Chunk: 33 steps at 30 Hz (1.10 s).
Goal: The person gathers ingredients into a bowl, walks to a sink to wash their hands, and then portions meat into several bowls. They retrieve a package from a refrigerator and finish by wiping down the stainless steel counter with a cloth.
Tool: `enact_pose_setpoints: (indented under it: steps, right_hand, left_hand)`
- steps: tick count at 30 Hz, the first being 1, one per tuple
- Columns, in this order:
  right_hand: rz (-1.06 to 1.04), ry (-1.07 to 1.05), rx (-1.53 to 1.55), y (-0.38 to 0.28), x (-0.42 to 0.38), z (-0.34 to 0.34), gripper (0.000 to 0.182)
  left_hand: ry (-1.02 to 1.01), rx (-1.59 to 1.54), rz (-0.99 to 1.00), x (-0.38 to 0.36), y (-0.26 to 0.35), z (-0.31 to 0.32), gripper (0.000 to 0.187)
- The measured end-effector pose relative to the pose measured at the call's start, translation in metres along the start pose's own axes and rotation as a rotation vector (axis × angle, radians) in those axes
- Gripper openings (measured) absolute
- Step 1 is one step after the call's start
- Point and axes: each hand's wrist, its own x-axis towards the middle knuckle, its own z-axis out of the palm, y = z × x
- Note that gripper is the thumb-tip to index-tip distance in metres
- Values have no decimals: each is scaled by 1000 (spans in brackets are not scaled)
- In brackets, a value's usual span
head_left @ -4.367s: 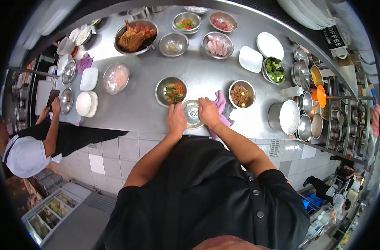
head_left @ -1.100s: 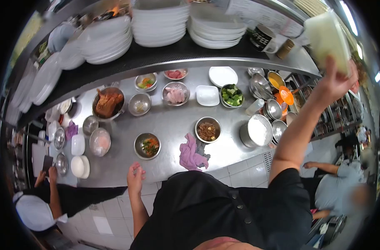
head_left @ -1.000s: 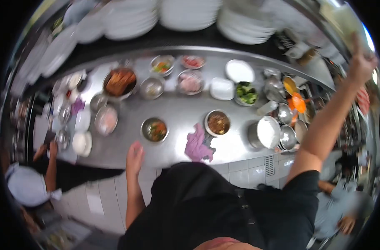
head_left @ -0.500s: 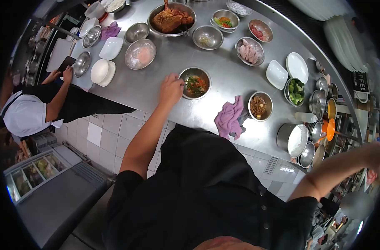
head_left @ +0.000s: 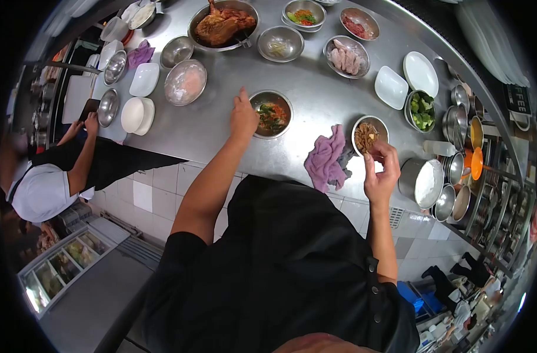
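Nearby, purple cloth between bowls, broccoli beyond

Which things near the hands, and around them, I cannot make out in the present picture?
All in the head view:
- Right hand: its fingers hide whether anything is pinched, and cover part of the rim of the bowl of brown food.
- Left hand: its back hides whether it touches the bowl of vegetables.
- Grey cloth: partly hidden by the purple cloth.
- White plates: too blurred to count.
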Motion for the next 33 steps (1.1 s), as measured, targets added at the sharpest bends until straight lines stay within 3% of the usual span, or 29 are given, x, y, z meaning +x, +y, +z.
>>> enact_pose_setpoints:
  steps: [3,13,19,22,24,26,27,28,29,31,33]
  right_hand:
    - [104,-2,31,11,-11,3,20]
    - [163,-125,82,23,-28,28,16]
    - [168,-176,97,28,-35,41,16]
    - [172,-197,90,38,-42,48,15]
    - [223,-241,90,44,-47,53,19]
    - [12,-356,-136,45,-49,57,26]
    - [80,-485,-208,65,-65,64,48]
    - [73,-479,-211,64,-69,66,48]
    - [48,-534,-361,58,-72,71,59]
    - [113,-643,-481,91,-96,93,80]
    - [67,-617,-543,88,-93,105,79]
  left_hand:
    - [-32,30,-48,2,0,1,86]
    - [-22,-7,-14,10,-4,-2,74]
    - [0,30,89,10,-18,-10,51]
    - [133,-12,238,6,-32,-14,37]
    - [165,-83,69,2,-40,-25,28]
    - [291,-288,18,-13,-85,-34,23]
    - [284,-407,-62,-28,-111,-45,25]
    - [254,-266,-46,-47,-139,-65,26]
    - [174,165,-60,-73,-169,-79,25]
    - [-16,737,-226,-126,-164,-114,21]
    - [-55,695,-257,-132,-175,-118,23]
